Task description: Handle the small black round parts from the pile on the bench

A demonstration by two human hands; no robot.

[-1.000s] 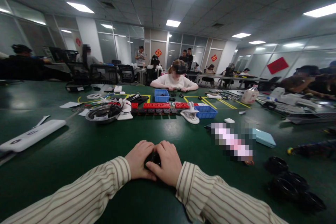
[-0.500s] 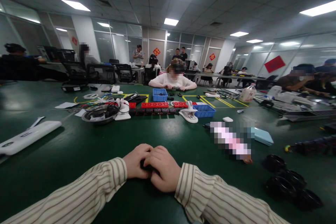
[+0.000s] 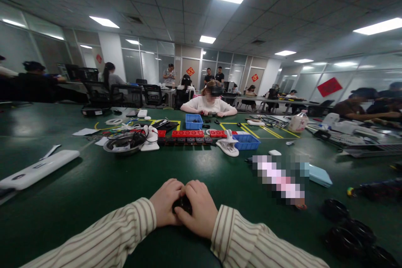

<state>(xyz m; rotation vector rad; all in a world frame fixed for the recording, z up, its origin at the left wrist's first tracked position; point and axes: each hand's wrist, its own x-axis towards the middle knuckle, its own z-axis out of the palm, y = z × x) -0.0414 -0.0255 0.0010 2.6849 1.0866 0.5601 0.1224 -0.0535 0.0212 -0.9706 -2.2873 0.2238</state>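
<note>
Close together at the near middle of the green table (image 3: 132, 180), both my hands wrap round one small black object (image 3: 183, 204). Only part of it shows between the thumbs, and its kind is hidden by the fingers. My left hand (image 3: 167, 203) covers its left side. Over its right side and top curls my right hand (image 3: 201, 209), the thumb lying across the front. Striped sleeves reach to both wrists.
Black ring-shaped parts (image 3: 344, 234) lie at the right. A white device (image 3: 40, 169) is at the left. Farther off stand a metal bowl (image 3: 121, 150), red power strips (image 3: 188, 133), a white clamp base (image 3: 228, 146) and a blue bin (image 3: 246, 142). A person (image 3: 210, 102) sits opposite.
The view has tilted up slightly, so the scene sits lower. My right hand has shifted its fingers, and more of the black object shows between my hands.
</note>
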